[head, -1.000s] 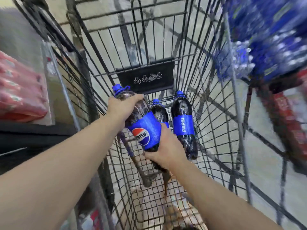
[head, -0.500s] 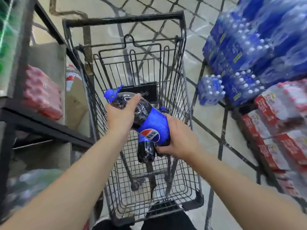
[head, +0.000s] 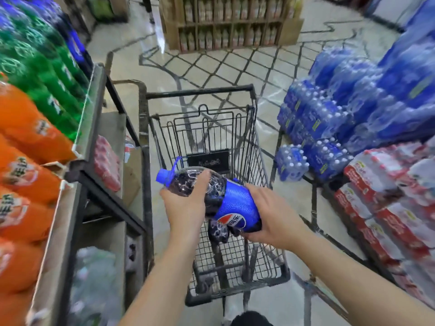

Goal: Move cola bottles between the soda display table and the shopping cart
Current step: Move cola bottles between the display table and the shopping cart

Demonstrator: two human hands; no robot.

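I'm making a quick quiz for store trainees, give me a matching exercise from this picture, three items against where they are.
Things:
1. cola bottle
2. orange soda bottles
3. blue water packs

Places:
A. stacked on the floor, right of the shopping cart
B. on the display table, left
C. held by both hands above the cart

Pairs: 1-C, 2-B, 3-A

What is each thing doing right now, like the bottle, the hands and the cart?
cola bottle: capped, lying sideways, held above the cart
left hand: grips the bottle near its neck
right hand: cups the bottle's bottom end
shopping cart: standing, with another bottle partly visible inside
orange soda bottles: stacked on the display
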